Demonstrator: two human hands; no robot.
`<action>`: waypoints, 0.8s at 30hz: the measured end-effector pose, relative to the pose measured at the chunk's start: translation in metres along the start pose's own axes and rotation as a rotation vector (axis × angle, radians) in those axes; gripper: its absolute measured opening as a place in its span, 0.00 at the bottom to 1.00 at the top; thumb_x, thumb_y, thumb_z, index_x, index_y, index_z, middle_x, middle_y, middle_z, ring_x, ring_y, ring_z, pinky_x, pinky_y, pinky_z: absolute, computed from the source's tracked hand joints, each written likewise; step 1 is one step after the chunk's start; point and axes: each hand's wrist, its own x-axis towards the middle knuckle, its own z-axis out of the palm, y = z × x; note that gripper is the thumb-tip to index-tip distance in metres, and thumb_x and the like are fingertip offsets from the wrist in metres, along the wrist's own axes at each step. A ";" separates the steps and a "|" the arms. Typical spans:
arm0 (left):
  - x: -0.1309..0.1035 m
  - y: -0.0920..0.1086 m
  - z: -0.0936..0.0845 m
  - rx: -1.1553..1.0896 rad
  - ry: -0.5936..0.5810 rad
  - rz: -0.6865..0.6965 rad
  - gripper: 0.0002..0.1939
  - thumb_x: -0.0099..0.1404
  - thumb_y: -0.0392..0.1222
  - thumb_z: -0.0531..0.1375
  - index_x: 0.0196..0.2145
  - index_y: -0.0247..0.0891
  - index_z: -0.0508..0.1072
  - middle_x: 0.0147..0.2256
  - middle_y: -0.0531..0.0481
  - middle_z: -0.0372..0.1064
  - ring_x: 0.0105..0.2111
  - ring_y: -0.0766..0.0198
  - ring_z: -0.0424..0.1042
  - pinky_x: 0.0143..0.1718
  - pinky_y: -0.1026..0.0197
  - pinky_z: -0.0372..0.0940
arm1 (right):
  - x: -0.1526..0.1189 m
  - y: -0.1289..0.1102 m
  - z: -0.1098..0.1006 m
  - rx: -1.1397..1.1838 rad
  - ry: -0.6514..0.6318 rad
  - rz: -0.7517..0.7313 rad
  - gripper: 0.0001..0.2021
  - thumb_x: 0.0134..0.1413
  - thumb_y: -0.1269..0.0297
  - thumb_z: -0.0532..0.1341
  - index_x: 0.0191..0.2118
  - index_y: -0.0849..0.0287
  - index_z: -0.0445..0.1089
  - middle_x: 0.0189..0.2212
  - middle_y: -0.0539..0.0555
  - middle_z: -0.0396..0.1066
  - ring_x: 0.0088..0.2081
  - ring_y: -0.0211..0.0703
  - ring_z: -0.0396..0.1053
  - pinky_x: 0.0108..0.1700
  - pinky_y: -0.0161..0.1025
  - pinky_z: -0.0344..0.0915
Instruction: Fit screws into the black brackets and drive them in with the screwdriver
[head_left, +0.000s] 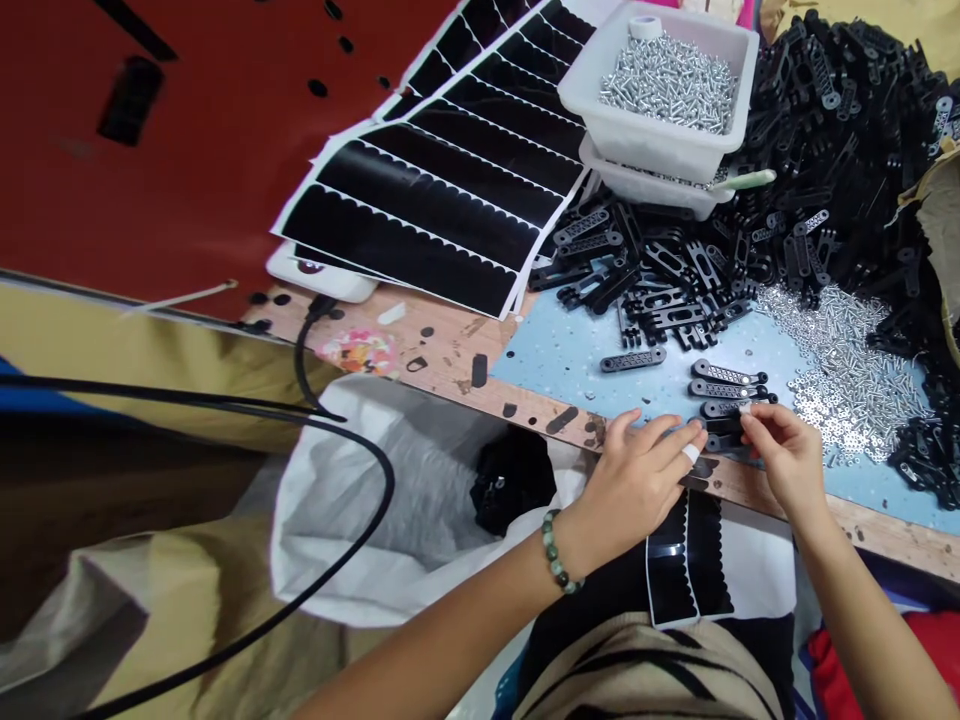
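Several black plastic arms (721, 389) lie side by side in a short row at the table's front edge. My left hand (641, 475), with white tape (691, 453) round one finger, rests its stretched fingertips on the left ends of the nearest arms. At their right ends, my right hand (789, 455) has thumb and forefinger pinched together. Something tiny and pale shows at its fingertips, too small to name. To the right of this hand spread a heap of silvery screws (862, 340) and small flat metal pieces (829, 415).
Behind lies a big pile of black plastic parts (806, 190). A white tub of screws (660, 140) stands on another tub. Sheets of black stickers (427, 200) lie left. Below the table edge hangs a white sack (360, 510); a black cable (382, 500) loops across it.
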 end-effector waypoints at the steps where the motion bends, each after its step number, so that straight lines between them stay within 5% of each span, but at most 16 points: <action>1: 0.000 0.000 0.000 -0.002 0.003 0.002 0.20 0.64 0.32 0.54 0.53 0.37 0.68 0.53 0.48 0.70 0.49 0.56 0.65 0.55 0.45 0.48 | 0.000 0.001 0.000 -0.022 -0.001 -0.011 0.09 0.50 0.57 0.63 0.31 0.57 0.74 0.26 0.52 0.72 0.26 0.39 0.68 0.28 0.38 0.65; 7: 0.006 0.003 0.002 -0.012 0.003 -0.030 0.19 0.65 0.33 0.54 0.53 0.38 0.68 0.50 0.48 0.72 0.48 0.56 0.66 0.55 0.44 0.48 | 0.001 0.003 0.000 -0.187 -0.009 -0.119 0.10 0.54 0.56 0.60 0.32 0.57 0.73 0.28 0.52 0.72 0.28 0.40 0.67 0.32 0.39 0.66; 14: 0.018 0.000 -0.007 -0.115 -0.029 -0.068 0.16 0.65 0.33 0.53 0.49 0.38 0.71 0.47 0.46 0.73 0.47 0.53 0.64 0.54 0.41 0.48 | 0.006 -0.012 -0.012 -0.674 -0.003 -0.341 0.14 0.54 0.54 0.61 0.40 0.58 0.66 0.35 0.56 0.69 0.33 0.46 0.67 0.33 0.42 0.64; 20: 0.028 -0.001 -0.015 -0.256 -0.044 -0.058 0.15 0.66 0.34 0.50 0.44 0.38 0.74 0.53 0.45 0.67 0.52 0.52 0.62 0.56 0.42 0.49 | -0.003 -0.033 -0.011 -0.333 -0.445 -0.528 0.07 0.60 0.63 0.56 0.43 0.54 0.68 0.36 0.53 0.71 0.37 0.41 0.69 0.39 0.41 0.68; 24: 0.027 -0.004 -0.017 -0.300 0.058 -0.152 0.18 0.68 0.34 0.47 0.51 0.39 0.70 0.55 0.45 0.65 0.54 0.55 0.61 0.54 0.47 0.53 | 0.003 -0.028 -0.013 -0.120 -0.220 -0.290 0.06 0.57 0.60 0.60 0.37 0.55 0.71 0.29 0.51 0.72 0.30 0.40 0.70 0.33 0.39 0.68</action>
